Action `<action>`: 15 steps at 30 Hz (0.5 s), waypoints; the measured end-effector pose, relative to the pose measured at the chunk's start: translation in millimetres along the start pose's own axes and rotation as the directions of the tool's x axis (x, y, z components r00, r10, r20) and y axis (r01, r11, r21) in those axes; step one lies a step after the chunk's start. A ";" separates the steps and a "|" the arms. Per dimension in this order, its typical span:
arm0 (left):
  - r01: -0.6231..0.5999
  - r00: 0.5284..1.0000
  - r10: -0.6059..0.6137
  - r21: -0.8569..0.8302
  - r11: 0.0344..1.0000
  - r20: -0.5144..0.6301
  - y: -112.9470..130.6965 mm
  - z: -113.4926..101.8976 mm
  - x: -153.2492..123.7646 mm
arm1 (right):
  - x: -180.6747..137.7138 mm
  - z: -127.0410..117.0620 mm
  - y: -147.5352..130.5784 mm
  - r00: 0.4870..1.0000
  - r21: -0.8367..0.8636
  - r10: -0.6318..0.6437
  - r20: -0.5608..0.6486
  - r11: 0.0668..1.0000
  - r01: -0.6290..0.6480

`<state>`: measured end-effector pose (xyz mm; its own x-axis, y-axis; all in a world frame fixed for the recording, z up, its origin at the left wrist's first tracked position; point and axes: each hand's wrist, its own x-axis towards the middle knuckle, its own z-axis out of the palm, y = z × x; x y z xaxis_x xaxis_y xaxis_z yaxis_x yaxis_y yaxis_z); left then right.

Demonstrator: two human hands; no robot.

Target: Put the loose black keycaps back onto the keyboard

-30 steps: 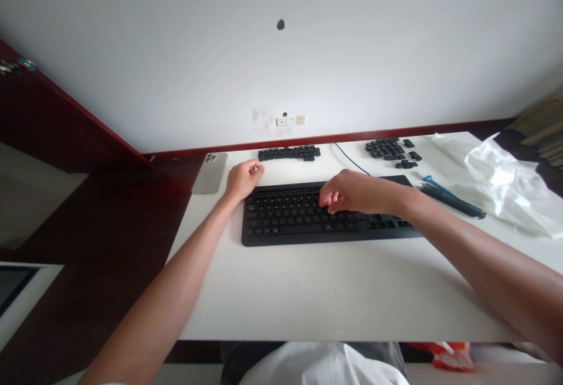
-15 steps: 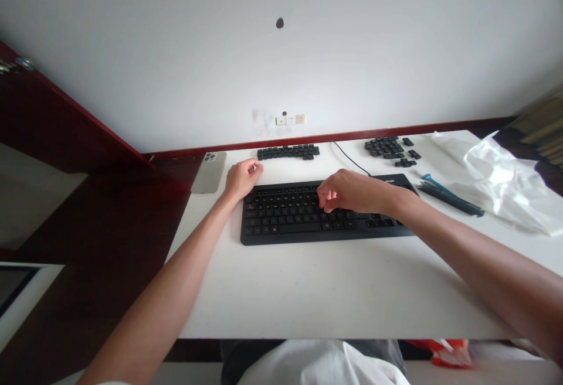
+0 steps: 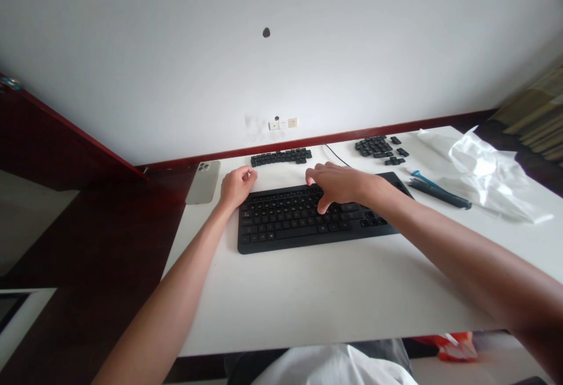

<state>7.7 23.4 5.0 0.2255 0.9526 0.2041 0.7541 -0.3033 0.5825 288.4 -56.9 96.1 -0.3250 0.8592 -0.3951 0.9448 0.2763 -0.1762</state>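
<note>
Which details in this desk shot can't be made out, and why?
All in the head view:
- Part of the keyboard: hidden under the right hand and right forearm.
- Whether the left hand holds anything: its curled fingers hide that.
- The cable's near end: hidden behind the right hand.
- Markings on the loose keycaps: too small.
- The red item below the desk: too blurred to identify.

We note matt plastic on the keyboard (image 3: 292,218), a smooth worktop (image 3: 316,297), glossy, creased plastic sheeting (image 3: 488,171) and a smooth, matt wall (image 3: 185,68).
</note>
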 end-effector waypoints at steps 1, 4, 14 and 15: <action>0.003 1.000 -0.003 0.001 1.000 0.000 0.7 -0.4 -0.2 | 0.1 -1.7 -2.6 1.000 -0.011 -0.005 0.010 1.000 0.005; 0.015 1.000 -0.015 0.001 1.000 0.001 2.6 -1.2 -0.7 | -0.2 -3.8 -5.9 0.998 -0.005 -0.018 0.060 1.000 0.018; 0.037 0.999 -0.037 0.011 0.999 -0.011 4.1 0.9 0.6 | 0.2 -5.0 -7.1 0.993 -0.040 0.002 0.115 0.999 0.003; 0.037 0.999 -0.036 0.012 0.999 -0.012 4.2 0.9 0.7 | 0.5 -4.8 -7.0 0.994 -0.045 0.001 0.114 0.999 0.005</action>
<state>11.7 22.8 6.9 0.1906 0.9627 0.1920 0.7691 -0.2680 0.5802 281.7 -56.4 101.4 -0.3272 0.8049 -0.4951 0.9442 0.2992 -0.1374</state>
